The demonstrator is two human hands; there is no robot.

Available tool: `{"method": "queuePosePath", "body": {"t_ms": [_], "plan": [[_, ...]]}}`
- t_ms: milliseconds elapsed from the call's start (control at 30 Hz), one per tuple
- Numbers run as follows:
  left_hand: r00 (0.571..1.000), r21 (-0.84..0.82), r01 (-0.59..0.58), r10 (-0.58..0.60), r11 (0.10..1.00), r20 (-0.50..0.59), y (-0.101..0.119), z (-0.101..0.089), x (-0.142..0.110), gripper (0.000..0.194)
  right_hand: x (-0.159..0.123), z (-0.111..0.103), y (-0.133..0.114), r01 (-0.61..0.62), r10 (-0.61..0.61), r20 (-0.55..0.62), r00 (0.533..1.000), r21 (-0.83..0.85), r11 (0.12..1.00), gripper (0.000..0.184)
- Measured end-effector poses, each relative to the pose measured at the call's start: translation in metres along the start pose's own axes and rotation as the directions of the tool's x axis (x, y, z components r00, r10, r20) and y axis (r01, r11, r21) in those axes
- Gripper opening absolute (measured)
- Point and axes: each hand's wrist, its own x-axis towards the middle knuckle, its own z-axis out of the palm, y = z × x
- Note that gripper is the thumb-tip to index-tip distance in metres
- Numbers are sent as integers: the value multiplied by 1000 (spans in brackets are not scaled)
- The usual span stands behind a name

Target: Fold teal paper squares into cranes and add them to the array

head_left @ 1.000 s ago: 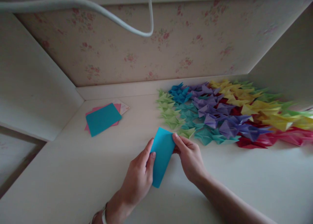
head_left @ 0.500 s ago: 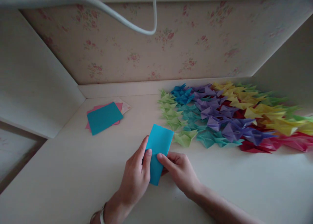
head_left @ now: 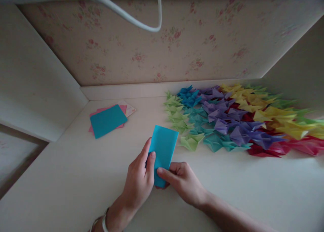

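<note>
A bright blue sheet of origami paper [head_left: 164, 146], folded into a narrow rectangle, is held up off the desk between both hands. My left hand [head_left: 140, 171] grips its left long edge, thumb on the front and fingers behind. Near the lower right corner my right hand [head_left: 183, 181] pinches the paper, its thumb lying across the front; most of its fingers are hidden behind. Beyond the hands, a light green folded paper figure [head_left: 191, 141] is the closest of many on the desk.
Rows of folded paper figures in purple [head_left: 240, 134], yellow [head_left: 275, 115], teal, red and green cover the right back of the white desk [head_left: 76, 178]. At back left lies a teal sheet [head_left: 108, 121] over pink paper. A white cable [head_left: 126, 18] hangs overhead.
My right hand has slid down along the paper towards its lower end, its thumb now lower and further left. The paper and my left hand have shifted slightly left.
</note>
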Motion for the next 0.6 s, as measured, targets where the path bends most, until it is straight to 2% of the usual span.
{"method": "queuePosePath", "body": {"t_ms": [167, 333, 467, 600], "plan": [[998, -5, 14, -13, 1000, 55, -1, 2, 0, 43, 6, -13, -7, 117, -98, -212, 972, 77, 990, 42], [992, -48, -51, 56, 998, 115, 0, 5, -3, 41, 13, -26, -8, 193, -115, -357, 927, 192, 962, 38], [987, -65, -79, 87, 995, 137, 0, 6, -5, 41, 18, -34, -8, 271, -130, -430, 894, 286, 919, 32], [987, -45, -96, 101, 994, 127, 1, 6, -6, 40, 18, -35, -8, 278, -125, -429, 895, 315, 908, 32]]}}
